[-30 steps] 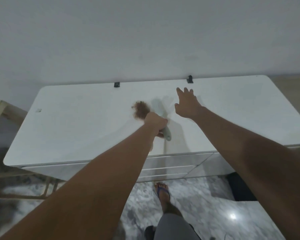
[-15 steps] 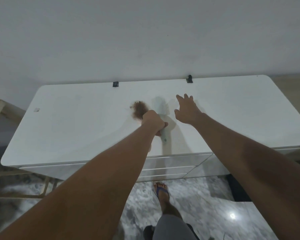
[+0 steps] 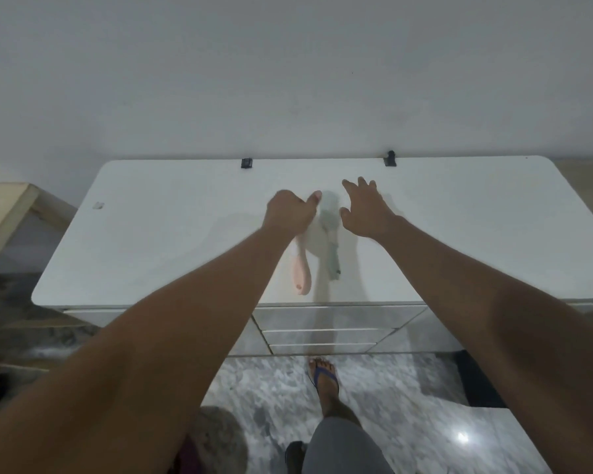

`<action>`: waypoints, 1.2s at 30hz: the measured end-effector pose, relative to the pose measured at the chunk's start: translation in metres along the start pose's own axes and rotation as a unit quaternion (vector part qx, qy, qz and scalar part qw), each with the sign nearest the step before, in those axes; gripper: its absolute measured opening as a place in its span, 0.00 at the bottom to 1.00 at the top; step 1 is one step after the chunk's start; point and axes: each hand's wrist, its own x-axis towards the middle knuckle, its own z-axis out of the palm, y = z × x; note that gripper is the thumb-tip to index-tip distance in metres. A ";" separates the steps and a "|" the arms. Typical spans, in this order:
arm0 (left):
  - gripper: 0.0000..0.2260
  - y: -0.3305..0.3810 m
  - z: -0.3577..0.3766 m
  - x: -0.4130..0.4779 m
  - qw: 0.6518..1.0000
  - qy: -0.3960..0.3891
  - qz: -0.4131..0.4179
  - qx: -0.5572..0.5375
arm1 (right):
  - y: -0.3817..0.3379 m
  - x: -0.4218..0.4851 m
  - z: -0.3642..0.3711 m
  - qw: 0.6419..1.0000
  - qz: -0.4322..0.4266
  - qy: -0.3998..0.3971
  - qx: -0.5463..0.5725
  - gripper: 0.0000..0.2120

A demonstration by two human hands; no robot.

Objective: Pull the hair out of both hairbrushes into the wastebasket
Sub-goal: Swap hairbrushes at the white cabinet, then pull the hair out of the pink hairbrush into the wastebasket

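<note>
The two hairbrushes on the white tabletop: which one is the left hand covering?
The pink hairbrush. Its head is hidden under the closed left hand; only its handle shows. The grey-green hairbrush lies just right of it, beside the open right hand.

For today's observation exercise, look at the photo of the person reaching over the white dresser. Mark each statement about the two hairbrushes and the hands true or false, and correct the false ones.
1. Two hairbrushes lie on the white dresser top. True: a pink hairbrush and a grey-green hairbrush, side by side.
2. The right hand is closed around a brush handle. False: its fingers are spread open above the dresser, gripping nothing.
3. The left hand covers the head of the pink hairbrush. True.
4. The pink hairbrush lies to the right of the grey-green one. False: it lies to its left.
5. Both handles point towards the person. True.
</note>
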 end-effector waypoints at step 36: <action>0.08 -0.195 -0.158 -0.094 0.844 0.152 -0.243 -0.452 | -0.283 -0.015 0.056 0.960 -0.264 -0.080 -0.050 0.32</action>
